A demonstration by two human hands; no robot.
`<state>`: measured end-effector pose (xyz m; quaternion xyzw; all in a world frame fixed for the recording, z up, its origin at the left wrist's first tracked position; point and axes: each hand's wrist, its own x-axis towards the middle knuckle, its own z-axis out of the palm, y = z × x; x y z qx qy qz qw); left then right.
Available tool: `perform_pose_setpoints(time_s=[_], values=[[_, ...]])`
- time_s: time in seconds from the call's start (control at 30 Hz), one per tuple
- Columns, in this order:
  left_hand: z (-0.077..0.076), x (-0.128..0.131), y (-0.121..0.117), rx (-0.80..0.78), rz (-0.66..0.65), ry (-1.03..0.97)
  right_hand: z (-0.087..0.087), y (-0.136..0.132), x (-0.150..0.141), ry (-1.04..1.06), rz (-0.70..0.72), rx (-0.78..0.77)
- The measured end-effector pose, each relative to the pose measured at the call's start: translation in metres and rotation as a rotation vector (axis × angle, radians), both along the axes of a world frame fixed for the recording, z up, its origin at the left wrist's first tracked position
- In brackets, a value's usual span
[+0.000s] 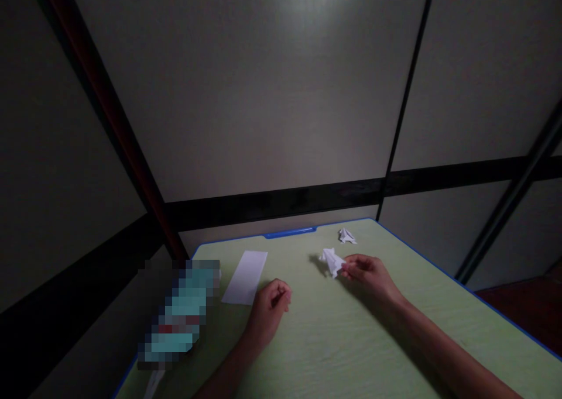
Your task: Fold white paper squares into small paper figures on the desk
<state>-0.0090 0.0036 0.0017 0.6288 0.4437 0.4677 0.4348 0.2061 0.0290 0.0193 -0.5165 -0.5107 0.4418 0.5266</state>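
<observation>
Right hand (366, 273), one: thumb and fingertips narrowed in a pinch, holding a white folded figure (332, 262) by its near right end. Figure lies to the left of these fingertips, points outward; shadow on the table (316, 340) beside it. Whether it touches the table: cannot tell.

Second figure (346, 236), one: white, folded, standing on the table beyond the right fingers, near them, apart from the first.

Left hand (268, 308), one: fingers curled in, narrow, thumb drawn close to the forefinger; well left of the held figure.

Sheet (244, 277), one: white, oblong, flat on the table, just left of and beyond the left fingers; one corner partly behind the hand.

Pixelated item (180, 311), one: teal with a red band, farther left of the left fingers, at the table's edge; identity hidden.

Table: pale green, blue-edged, beneath both hands. Blue tray (290, 233): on the far edge, beyond the fingers.
</observation>
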Motion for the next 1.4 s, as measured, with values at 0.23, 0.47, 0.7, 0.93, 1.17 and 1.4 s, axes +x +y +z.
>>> perform_pose_setpoints(time_s=[0.23, 0.47, 0.7, 0.93, 1.17, 1.4], values=[[-0.003, 0.001, 0.001, -0.006, -0.014, -0.003, 0.0, 0.056, 0.069, -0.055, -0.358, -0.091], [-0.006, 0.0, 0.001, -0.02, -0.016, 0.037, -0.013, 0.073, 0.075, -0.281, -0.444, -0.196], [-0.006, 0.0, 0.002, -0.037, -0.028, 0.023, -0.001, 0.059, 0.073, -0.528, -0.474, -0.114], [-0.006, 0.0, 0.001, 0.028, 0.006, 0.161, 0.006, 0.016, 0.01, -0.701, -0.097, 0.104], [0.016, -0.008, -0.007, 0.306, 0.207, 0.748, -0.001, -0.035, -0.049, -1.074, 0.218, 0.349], [0.024, -0.04, 0.001, 0.277, 0.32, 1.119, -0.004, -0.037, -0.045, -1.153, 0.262, 0.398]])
